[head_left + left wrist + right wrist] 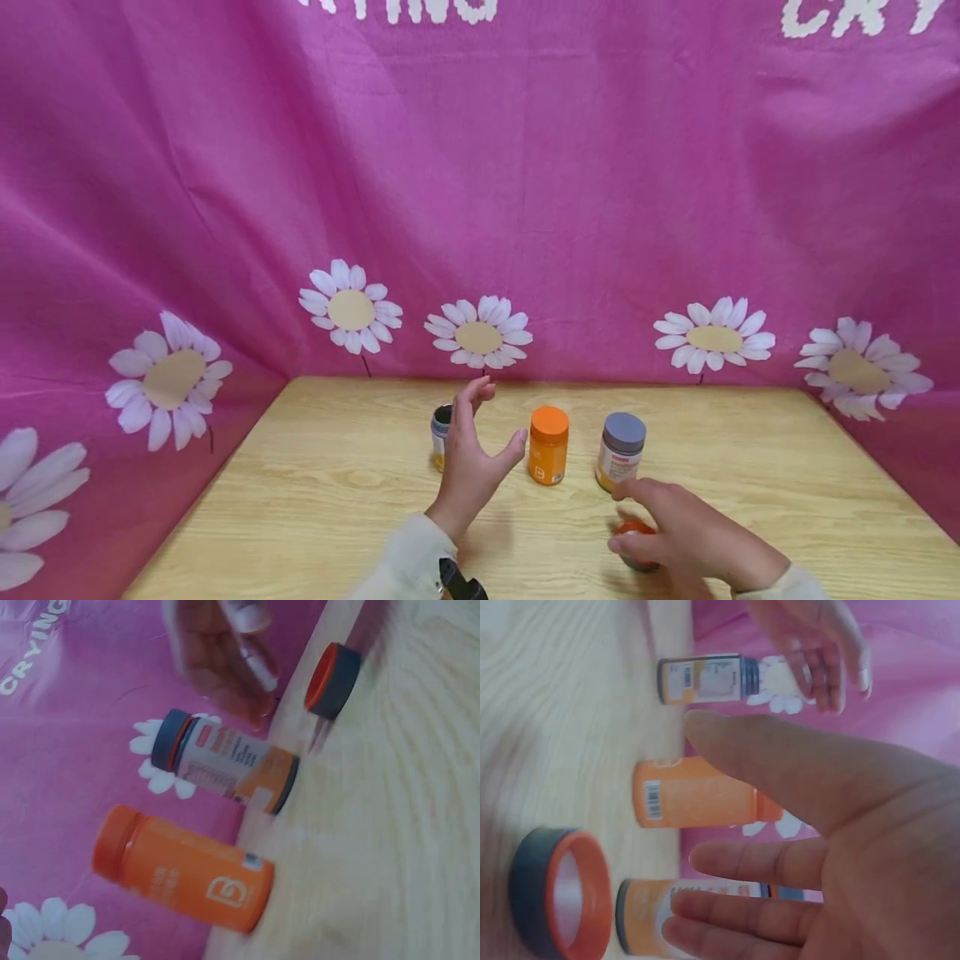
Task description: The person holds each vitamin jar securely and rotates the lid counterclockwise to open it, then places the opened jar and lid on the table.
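My left hand (474, 467) is raised over the table with thumb and fingers spread and nothing in its grasp. It is between a lidless bottle (439, 450), whose grey threaded neck (750, 676) shows in the right wrist view, and an orange bottle (549, 454) with an orange lid. To the right stands a white-and-yellow bottle (619, 458) with a grey lid. My right hand (690, 533) hovers in front of it, fingers extended and holding nothing. Partly hidden beneath that hand, a loose dark lid (334, 681) with an orange inside lies on the table, hollow side up.
The light wooden table (300, 500) meets a pink cloth backdrop (585, 192) printed with white daisies. The cloth also rises along the table's left and right sides. A black band (459, 582) is on my left wrist.
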The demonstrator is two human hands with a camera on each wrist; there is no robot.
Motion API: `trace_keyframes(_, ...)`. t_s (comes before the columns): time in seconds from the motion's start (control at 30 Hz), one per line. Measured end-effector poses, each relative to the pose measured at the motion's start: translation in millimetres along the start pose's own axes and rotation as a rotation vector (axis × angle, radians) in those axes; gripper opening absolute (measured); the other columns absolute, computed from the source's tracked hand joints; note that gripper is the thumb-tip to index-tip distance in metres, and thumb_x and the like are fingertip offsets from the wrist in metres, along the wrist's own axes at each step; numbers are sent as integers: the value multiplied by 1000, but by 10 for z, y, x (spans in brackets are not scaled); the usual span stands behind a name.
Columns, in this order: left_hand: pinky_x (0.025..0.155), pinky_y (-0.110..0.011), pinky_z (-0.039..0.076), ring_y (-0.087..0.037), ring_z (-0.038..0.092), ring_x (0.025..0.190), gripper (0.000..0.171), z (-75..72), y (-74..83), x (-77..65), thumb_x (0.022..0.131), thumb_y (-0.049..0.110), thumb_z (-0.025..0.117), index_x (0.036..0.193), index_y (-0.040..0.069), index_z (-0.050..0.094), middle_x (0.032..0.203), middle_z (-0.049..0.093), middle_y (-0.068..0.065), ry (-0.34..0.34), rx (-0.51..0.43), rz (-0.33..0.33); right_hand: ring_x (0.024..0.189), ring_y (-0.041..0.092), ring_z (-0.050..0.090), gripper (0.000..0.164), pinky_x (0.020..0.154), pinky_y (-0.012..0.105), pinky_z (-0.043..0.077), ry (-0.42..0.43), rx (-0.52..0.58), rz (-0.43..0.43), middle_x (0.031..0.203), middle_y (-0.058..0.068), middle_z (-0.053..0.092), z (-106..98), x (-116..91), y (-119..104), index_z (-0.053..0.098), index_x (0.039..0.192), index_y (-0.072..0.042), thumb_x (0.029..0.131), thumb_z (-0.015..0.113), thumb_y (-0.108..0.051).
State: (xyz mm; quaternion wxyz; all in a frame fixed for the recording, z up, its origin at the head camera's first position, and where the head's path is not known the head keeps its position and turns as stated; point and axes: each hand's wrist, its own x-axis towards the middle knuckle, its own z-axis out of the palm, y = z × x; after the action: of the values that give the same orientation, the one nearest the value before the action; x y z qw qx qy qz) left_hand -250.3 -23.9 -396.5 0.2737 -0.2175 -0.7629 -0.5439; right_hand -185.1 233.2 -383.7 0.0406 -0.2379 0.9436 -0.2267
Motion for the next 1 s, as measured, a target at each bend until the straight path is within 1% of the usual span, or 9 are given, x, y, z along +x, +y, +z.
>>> trace_keyframes(0.13,100,-34,32,-13,41,117,73,139,-62,-52,75,24,73,133,23,29,123,43,5,-45,-60,-24,89,16,54,55,74,36,45,20,-1,-18,105,-2,58,-5,22,-57,55,109,-15,74,62,-57)
trace_keyframes(0.27,98,-36,34,-20,43,116,73,252,-140,-91,74,23,74,133,20,30,124,43,1,-85,-116,-43,95,17,56,51,78,38,45,74,-13,-51,108,-3,59,-22,47,-109,55,108,-18,75,62,-56)
trace_keyframes(0.4,97,-37,36,-19,42,117,74,346,-238,-125,74,29,73,133,24,29,126,41,5,-149,-133,-87,94,14,56,45,77,36,46,100,-19,-71,104,-6,60,-44,73,-148,54,106,-20,76,62,-53)
trace_keyframes(0.47,97,-37,36,-18,41,118,75,381,-279,-138,74,33,73,133,29,28,127,41,8,-188,-140,-129,93,14,56,45,77,37,46,97,-24,-77,104,-5,60,-57,93,-166,54,106,-19,77,62,-53)
trace_keyframes(0.53,96,-37,37,-18,41,119,76,408,-315,-148,73,35,73,133,33,27,127,40,7,-224,-148,-178,95,15,56,47,79,38,45,90,-18,-84,105,-3,60,-74,123,-186,54,109,-17,78,61,-52)
trace_keyframes(0.67,95,-39,38,-19,41,120,79,436,-382,-163,73,34,74,134,37,24,130,39,0,-279,-153,-256,95,17,57,50,78,40,46,81,9,-89,105,0,60,-122,193,-238,53,111,-13,79,61,-52)
trace_keyframes(0.77,95,-41,37,-20,41,120,80,447,-427,-174,73,32,75,135,36,24,130,39,-3,-294,-168,-291,89,14,57,50,76,38,46,97,11,-90,101,-3,59,-161,238,-283,53,110,-13,79,61,-51)
trace_keyframes(0.87,96,-41,36,-22,43,119,80,461,-466,-183,72,31,75,135,34,25,128,40,-3,-304,-199,-319,85,12,55,49,74,36,46,115,5,-93,96,-6,58,-195,270,-322,53,109,-13,79,61,-50)
trace_keyframes(1.0,98,-40,34,-21,43,118,78,486,-516,-184,73,30,74,134,38,26,126,41,0,-329,-231,-347,84,12,56,51,72,36,46,124,15,-76,97,-2,59,-225,307,-360,53,109,-12,79,61,-51)
